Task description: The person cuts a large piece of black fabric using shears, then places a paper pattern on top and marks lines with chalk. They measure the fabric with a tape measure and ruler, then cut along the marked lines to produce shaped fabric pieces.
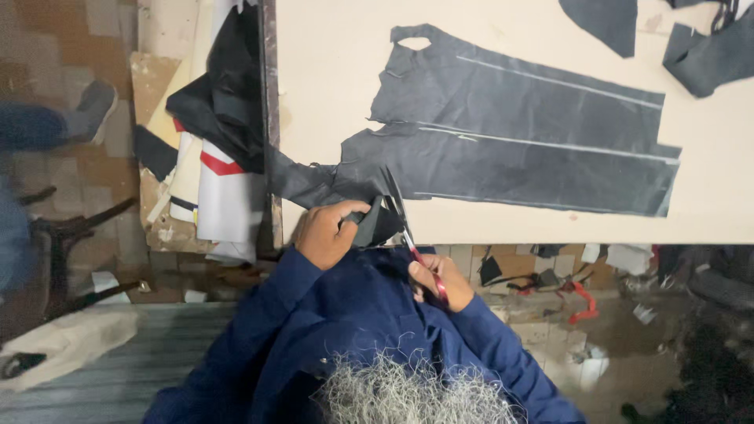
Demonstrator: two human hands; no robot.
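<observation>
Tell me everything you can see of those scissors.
The red-handled metal scissors have long, dark blades, parted and pointing away from the person. The right hand grips the red loops at the pale table's edge. The blades bite into the dark grey fabric piece, whose near flap the left hand holds.

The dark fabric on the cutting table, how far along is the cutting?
Done: the large dark fabric piece lies flat on the table, its outline shaped and pale chalk lines drawn; other cut pieces lie at the far corner. In hand: the left hand grips the fabric's near end while the right hand works red-handled scissors there. Left: the cloth along the chalk lines looks uncut.
</observation>
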